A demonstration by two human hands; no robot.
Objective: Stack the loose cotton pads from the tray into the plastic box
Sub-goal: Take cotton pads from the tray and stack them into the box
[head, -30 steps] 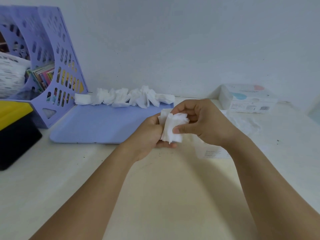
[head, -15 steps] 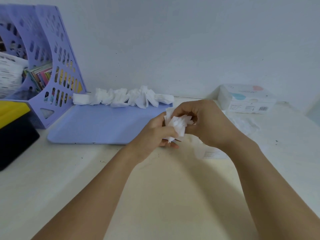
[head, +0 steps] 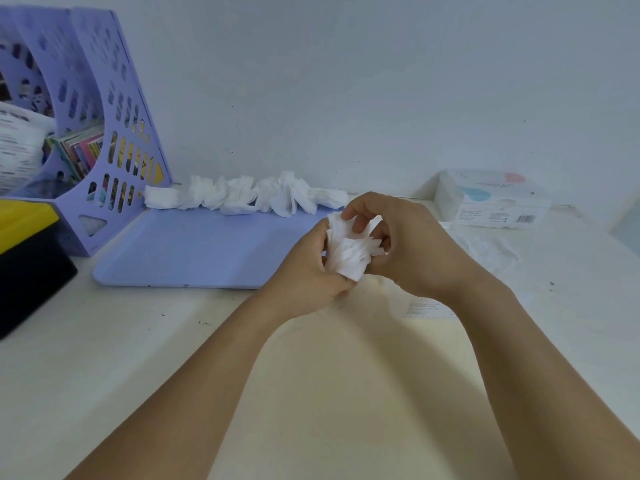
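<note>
A bunch of white cotton pads (head: 348,252) sits fanned out between both hands, just off the tray's right front corner. My left hand (head: 304,271) grips the bunch from below and the left. My right hand (head: 405,244) pinches its top and right side with curled fingers. More loose pads (head: 242,197) lie in a row along the far edge of the lilac tray (head: 194,251). A clear plastic box (head: 429,306) lies on the table under my right wrist, mostly hidden.
A lilac magazine rack (head: 104,133) with booklets stands at the back left. A yellow and black box (head: 27,258) sits at the left edge. A white packet of pads (head: 491,199) lies at the back right, with crumpled clear film (head: 491,251) before it.
The bunch has gone from a flat stack to a fanned, ruffled one. My right fingers have shifted over its top. Both hands stay over the same spot.
</note>
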